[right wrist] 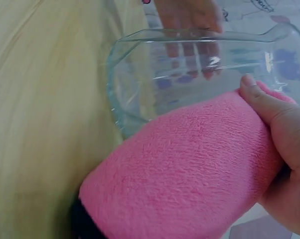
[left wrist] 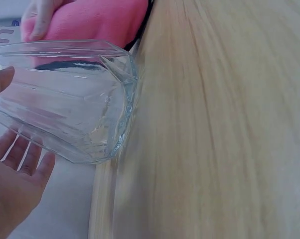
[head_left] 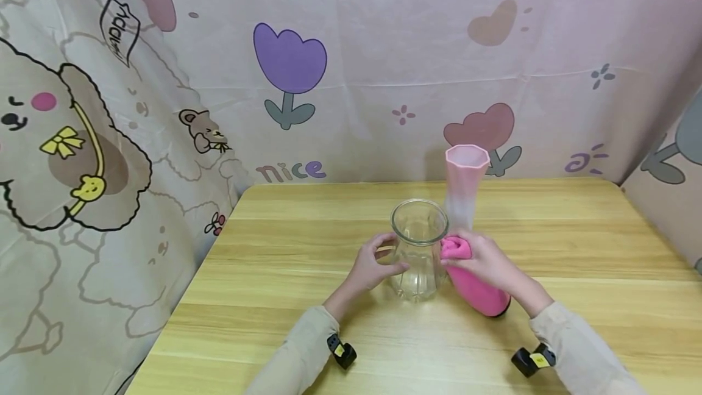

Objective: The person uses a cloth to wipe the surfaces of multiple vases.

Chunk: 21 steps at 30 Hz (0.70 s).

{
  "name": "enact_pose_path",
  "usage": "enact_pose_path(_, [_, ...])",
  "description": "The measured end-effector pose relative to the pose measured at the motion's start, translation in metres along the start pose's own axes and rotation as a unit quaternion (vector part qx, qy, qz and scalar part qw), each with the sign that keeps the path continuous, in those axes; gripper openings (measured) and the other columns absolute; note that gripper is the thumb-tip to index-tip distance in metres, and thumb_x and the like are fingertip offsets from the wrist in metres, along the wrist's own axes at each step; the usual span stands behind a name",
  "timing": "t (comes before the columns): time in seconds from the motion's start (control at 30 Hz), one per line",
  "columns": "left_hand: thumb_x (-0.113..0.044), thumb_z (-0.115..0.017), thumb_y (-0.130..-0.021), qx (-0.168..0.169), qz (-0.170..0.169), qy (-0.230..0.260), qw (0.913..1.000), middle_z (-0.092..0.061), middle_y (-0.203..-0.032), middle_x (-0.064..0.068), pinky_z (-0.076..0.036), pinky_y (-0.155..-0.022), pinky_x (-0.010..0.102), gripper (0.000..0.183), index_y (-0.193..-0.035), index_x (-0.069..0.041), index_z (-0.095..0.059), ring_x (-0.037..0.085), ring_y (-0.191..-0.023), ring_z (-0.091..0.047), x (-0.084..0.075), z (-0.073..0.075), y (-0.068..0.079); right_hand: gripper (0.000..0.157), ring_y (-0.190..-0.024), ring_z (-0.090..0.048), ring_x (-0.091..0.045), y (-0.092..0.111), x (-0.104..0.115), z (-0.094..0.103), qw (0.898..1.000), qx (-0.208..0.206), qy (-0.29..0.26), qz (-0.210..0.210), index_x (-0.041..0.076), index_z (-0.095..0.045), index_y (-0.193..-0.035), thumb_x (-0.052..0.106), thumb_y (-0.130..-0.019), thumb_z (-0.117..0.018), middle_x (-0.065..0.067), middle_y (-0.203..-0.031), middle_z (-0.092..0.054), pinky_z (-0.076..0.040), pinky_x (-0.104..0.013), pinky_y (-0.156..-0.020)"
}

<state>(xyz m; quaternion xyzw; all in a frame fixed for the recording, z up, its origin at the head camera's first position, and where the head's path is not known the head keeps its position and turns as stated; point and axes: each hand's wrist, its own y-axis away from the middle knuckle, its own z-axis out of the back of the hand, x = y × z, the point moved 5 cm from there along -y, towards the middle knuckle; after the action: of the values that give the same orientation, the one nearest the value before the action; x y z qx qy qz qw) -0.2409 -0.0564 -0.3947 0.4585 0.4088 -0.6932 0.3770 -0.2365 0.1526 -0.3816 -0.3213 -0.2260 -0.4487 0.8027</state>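
A clear glass vase [head_left: 417, 255] with a wide rim stands upright on the wooden table. On its left side my left hand [head_left: 373, 267] is cupped, thumb in front and fingers spread beside the glass; whether they touch it I cannot tell. My right hand [head_left: 482, 258] grips a bunched pink cloth [head_left: 479, 288], fleecy with a dark edge, to the right of the vase. In the right wrist view the thumb presses the top of the pink cloth [right wrist: 190, 164], close by the glass. The cloth's far side is hidden.
Behind the cloth, a tall pink-to-white vase [head_left: 465, 188] with a fluted rim stands on the table [head_left: 285, 249]. A printed fabric backdrop [head_left: 373, 29] hangs along the table's back edge. Both wrists carry small black cameras.
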Motion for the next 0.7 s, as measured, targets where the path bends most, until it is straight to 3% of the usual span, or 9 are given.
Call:
enact_pose_path(0.23, [-0.002, -0.072, -0.073, 0.002, -0.006, -0.005, 1.0000, -0.051, -0.118, 0.022, -0.042, -0.097, 0.044, 0.054, -0.121, 0.009, -0.048, 0.034, -0.112, -0.047, -0.002, 0.000, 0.000, 0.038, -0.079, -0.059, -0.013, 0.003, -0.016, -0.015, 0.996, 0.076, 0.047, -0.014, 0.002, -0.060, -0.104, 0.023, -0.075, -0.074, 0.004, -0.084, -0.062, -0.051, -0.030, -0.070])
enact_pose_path(0.37, [-0.005, -0.072, -0.074, 0.006, -0.003, -0.014, 0.9999, -0.051, -0.120, 0.018, -0.042, -0.097, 0.042, 0.056, -0.123, 0.004, -0.047, 0.032, -0.114, -0.046, 0.015, -0.001, -0.004, 0.036, -0.078, -0.060, -0.013, 0.005, -0.019, -0.018, 0.992, 0.105, 0.060, -0.019, 0.001, -0.060, -0.100, 0.022, -0.074, -0.074, 0.006, -0.081, -0.062, -0.052, -0.031, -0.071])
enact_pose_path(0.47, [-0.010, -0.073, -0.075, 0.004, -0.002, -0.035, 0.9994, -0.050, -0.122, 0.014, -0.042, -0.097, 0.039, 0.058, -0.125, 0.000, -0.046, 0.028, -0.115, -0.046, 0.026, -0.002, -0.006, 0.037, -0.081, -0.061, -0.017, 0.005, -0.016, -0.012, 0.994, 0.093, 0.061, -0.017, 0.001, -0.060, -0.101, 0.021, -0.074, -0.074, 0.003, -0.084, -0.064, -0.052, -0.034, -0.072])
enact_pose_path(0.57, [-0.020, -0.076, -0.072, -0.013, -0.010, -0.095, 0.9954, -0.047, -0.125, 0.010, -0.041, -0.098, 0.040, 0.068, -0.128, -0.004, -0.042, 0.026, -0.116, -0.044, 0.020, -0.006, -0.004, 0.036, -0.083, -0.061, -0.018, 0.005, -0.011, -0.001, 0.996, 0.060, 0.060, -0.010, 0.001, -0.061, -0.102, 0.021, -0.074, -0.074, 0.000, -0.087, -0.064, -0.052, -0.036, -0.073])
enact_pose_path(0.7, [-0.039, -0.082, -0.060, -0.079, -0.024, -0.202, 0.9759, -0.043, -0.128, 0.007, -0.040, -0.096, 0.045, 0.090, -0.131, -0.008, -0.036, 0.024, -0.118, -0.041, 0.004, -0.014, -0.003, 0.036, -0.083, -0.061, -0.017, 0.006, -0.005, 0.010, 0.998, 0.027, 0.047, -0.010, 0.001, -0.061, -0.103, 0.020, -0.076, -0.074, -0.002, -0.089, -0.065, -0.052, -0.034, -0.073])
